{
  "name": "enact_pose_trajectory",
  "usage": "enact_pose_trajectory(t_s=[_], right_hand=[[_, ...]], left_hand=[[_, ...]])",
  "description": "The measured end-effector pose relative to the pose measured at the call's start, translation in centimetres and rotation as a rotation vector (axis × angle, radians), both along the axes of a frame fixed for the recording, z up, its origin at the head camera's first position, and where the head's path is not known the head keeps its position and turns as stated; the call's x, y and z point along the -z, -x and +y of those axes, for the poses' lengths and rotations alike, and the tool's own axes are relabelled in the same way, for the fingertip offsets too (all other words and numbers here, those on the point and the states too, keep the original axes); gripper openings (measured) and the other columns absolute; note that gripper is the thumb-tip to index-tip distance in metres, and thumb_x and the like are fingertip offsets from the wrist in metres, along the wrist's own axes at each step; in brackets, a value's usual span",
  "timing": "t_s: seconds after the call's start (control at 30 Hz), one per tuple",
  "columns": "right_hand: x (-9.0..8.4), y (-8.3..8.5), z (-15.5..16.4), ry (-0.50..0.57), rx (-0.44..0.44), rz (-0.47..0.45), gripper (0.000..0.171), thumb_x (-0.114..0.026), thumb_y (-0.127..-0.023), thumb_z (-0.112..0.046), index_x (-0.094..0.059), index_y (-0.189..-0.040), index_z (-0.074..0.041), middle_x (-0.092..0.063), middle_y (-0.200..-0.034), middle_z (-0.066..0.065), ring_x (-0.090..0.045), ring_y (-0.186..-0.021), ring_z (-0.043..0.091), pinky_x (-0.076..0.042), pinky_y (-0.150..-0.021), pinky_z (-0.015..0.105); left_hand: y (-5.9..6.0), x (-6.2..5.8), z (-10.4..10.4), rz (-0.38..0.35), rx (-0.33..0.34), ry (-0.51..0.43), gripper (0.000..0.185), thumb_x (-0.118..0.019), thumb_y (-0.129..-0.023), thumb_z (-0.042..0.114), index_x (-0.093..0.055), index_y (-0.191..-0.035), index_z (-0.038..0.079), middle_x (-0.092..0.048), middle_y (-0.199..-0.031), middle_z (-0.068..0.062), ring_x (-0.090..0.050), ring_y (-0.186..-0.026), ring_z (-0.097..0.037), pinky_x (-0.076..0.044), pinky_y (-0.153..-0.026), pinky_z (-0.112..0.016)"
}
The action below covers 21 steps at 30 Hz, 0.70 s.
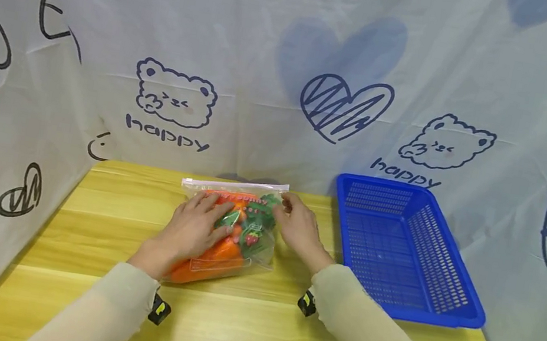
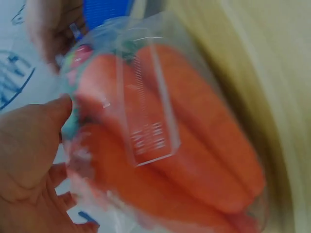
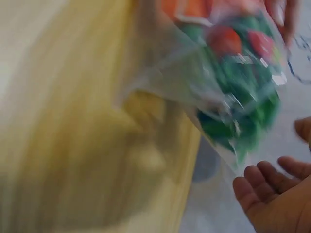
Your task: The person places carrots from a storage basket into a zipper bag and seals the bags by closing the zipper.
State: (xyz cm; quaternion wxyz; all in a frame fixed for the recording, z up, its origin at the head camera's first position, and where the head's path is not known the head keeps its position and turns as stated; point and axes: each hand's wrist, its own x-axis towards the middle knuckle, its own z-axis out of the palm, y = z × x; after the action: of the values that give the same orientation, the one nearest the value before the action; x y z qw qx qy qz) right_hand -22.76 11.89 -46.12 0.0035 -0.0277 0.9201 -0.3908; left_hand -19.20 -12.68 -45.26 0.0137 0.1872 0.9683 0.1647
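Observation:
A clear zip-top bag (image 1: 262, 255) lies on the wooden table, its white slider strip (image 1: 239, 185) along the far edge. Through the plastic show orange carrots (image 2: 189, 145) with green tops (image 3: 250, 121), and a strawberry print (image 1: 252, 238) is on it. My left hand (image 1: 191, 229) rests over the bag's left side with fingers spread. Near the bag's upper right corner is my right hand (image 1: 299, 228); its fingers are loosely bent, and the right wrist view shows them just off the plastic.
A blue plastic basket (image 1: 380, 259) with slotted sides stands to the right of the bag, on the table (image 1: 226, 330). Behind the table hangs a white curtain (image 1: 252, 101) with hearts and bear drawings. Black wrist cameras sit beneath both sleeves.

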Motion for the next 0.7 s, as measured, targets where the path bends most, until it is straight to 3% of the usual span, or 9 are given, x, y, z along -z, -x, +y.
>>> enact_pose_trajectory(t_s=[0.13, 0.23, 0.37, 0.53, 0.6, 0.7], right_hand=[[1.7, -0.6, -1.9, -0.142, -0.146, 0.012, 0.058, -0.054, -0.108, -0.042, -0.050, -0.156, -0.010, -0.058, -0.152, 0.016, -0.057, -0.138, 0.038, -0.045, -0.115, 0.053], [2.9, -0.2, -2.8, -0.245, -0.186, -0.010, 0.057, -0.047, -0.110, -0.044, -0.049, -0.157, -0.011, -0.056, -0.155, 0.015, -0.056, -0.141, 0.037, -0.045, -0.116, 0.053], [3.9, 0.1, -3.4, -0.208, -0.182, -0.100, 0.060, -0.038, -0.112, -0.048, -0.046, -0.159, -0.010, -0.054, -0.157, 0.015, -0.052, -0.144, 0.038, -0.041, -0.118, 0.054], [4.4, -0.7, -3.2, -0.132, -0.195, -0.195, 0.065, -0.032, -0.112, -0.052, -0.040, -0.162, -0.011, -0.045, -0.164, 0.013, -0.042, -0.152, 0.036, -0.032, -0.125, 0.053], [4.4, -1.3, -3.2, -0.147, -0.170, -0.141, 0.065, -0.036, -0.112, -0.051, -0.042, -0.161, -0.009, -0.045, -0.164, 0.014, -0.042, -0.152, 0.036, -0.031, -0.125, 0.053], [4.4, -2.6, -3.4, -0.192, -0.096, 0.033, 0.062, -0.047, -0.110, -0.047, -0.048, -0.156, -0.006, -0.049, -0.160, 0.018, -0.045, -0.149, 0.040, -0.034, -0.123, 0.056]], left_hand=[[0.2, 0.9, 0.2, -0.041, -0.004, 0.099, 0.068, -0.049, -0.107, 0.055, -0.035, -0.166, 0.023, -0.026, -0.172, -0.019, -0.011, -0.161, -0.049, -0.014, -0.121, -0.077], [0.9, 1.0, 0.3, -0.072, -0.019, 0.163, 0.065, -0.046, -0.109, 0.052, -0.033, -0.166, 0.024, -0.022, -0.173, -0.020, -0.008, -0.161, -0.048, -0.012, -0.121, -0.078], [1.8, 1.0, 0.5, -0.124, -0.020, 0.178, 0.064, -0.045, -0.110, 0.049, -0.032, -0.167, 0.022, -0.018, -0.174, -0.021, -0.008, -0.161, -0.048, -0.011, -0.120, -0.079], [1.6, 0.8, 0.6, -0.240, 0.012, 0.168, 0.074, -0.043, -0.109, 0.054, -0.020, -0.169, 0.016, -0.011, -0.175, -0.023, -0.003, -0.162, -0.048, -0.011, -0.120, -0.079], [1.3, 0.8, 0.5, -0.265, 0.017, 0.178, 0.078, -0.041, -0.109, 0.056, -0.015, -0.170, 0.015, -0.009, -0.175, -0.023, -0.001, -0.162, -0.048, -0.009, -0.120, -0.079], [1.2, 0.9, 0.1, -0.262, 0.010, 0.191, 0.079, -0.040, -0.109, 0.057, -0.011, -0.170, 0.016, -0.007, -0.175, -0.023, -0.001, -0.162, -0.048, -0.007, -0.121, -0.078]])
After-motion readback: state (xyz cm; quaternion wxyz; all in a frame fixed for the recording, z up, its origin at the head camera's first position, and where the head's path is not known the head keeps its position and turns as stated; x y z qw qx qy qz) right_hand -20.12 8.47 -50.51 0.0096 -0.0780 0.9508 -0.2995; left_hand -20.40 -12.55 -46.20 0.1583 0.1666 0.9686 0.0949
